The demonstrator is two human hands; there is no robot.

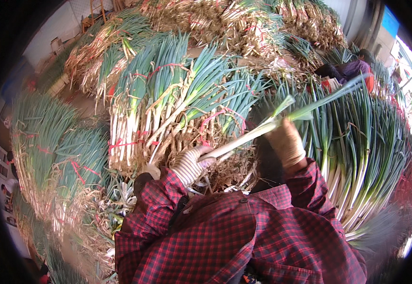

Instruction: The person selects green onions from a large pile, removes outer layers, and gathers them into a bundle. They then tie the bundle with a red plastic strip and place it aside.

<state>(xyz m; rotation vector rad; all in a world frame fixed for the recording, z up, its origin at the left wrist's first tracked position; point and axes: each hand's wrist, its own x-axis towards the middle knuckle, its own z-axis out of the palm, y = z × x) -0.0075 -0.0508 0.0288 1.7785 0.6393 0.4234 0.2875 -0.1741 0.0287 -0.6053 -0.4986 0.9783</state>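
A long green onion [243, 140] slants across the front of my body, its white stalk low and its green leaves up to the right. My left hand [191, 165], in a striped knit glove, grips the stalk near its lower end. My right hand [286, 142], also gloved and slightly blurred, closes on the stalk where the leaves fork. One short leaf piece [283, 105] sticks up apart from the long leaf. Directly beyond my hands stand bundles of green onions [163, 103] tied with red ribbon [122, 145], their roots brown with soil.
Peeled green onions [351, 170] with white stalks lie in a large heap at my right. More bundles [60, 149] stand at the left, and others [206, 21] are piled at the back. Husks and roots [234, 170] litter the space before me. Another person [351, 71] sits at the far right.
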